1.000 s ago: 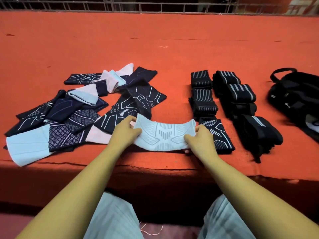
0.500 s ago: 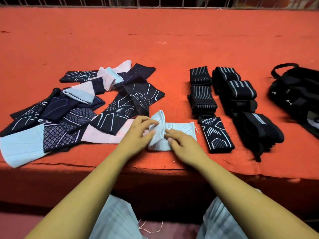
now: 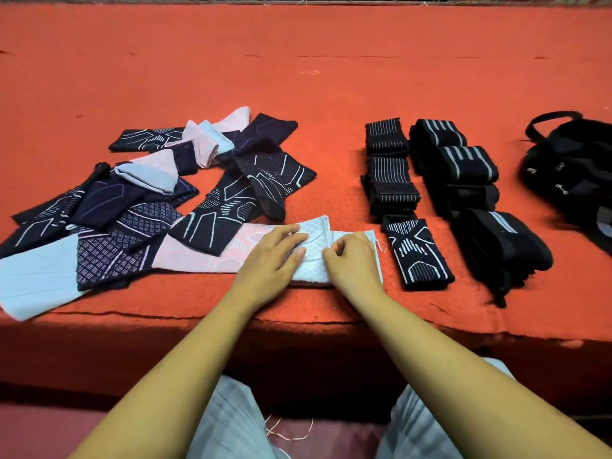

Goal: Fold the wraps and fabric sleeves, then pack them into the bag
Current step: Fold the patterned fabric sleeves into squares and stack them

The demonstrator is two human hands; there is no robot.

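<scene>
A white patterned fabric sleeve (image 3: 314,260) lies folded over itself near the front edge of the red surface (image 3: 298,94). My left hand (image 3: 271,260) rests flat on its left half with fingers straight. My right hand (image 3: 351,260) lies on its right half with fingers curled, pinching the fold. To the left spreads a loose pile of dark, pink and pale sleeves (image 3: 159,200). On the right stand a column of folded dark sleeves (image 3: 392,180), one more folded sleeve (image 3: 417,253), and rolled black striped wraps (image 3: 463,173). The black bag (image 3: 573,173) sits at the far right.
A pink sleeve (image 3: 212,256) lies just left of my left hand. The red surface ends in a frayed front edge (image 3: 198,318) with a drop below, above my knees. A metal rail (image 3: 331,0) runs along the far side.
The white sleeve was stretched out between both hands; its left end has been folded over to the right, and both hands now lie on the folded piece on the surface.
</scene>
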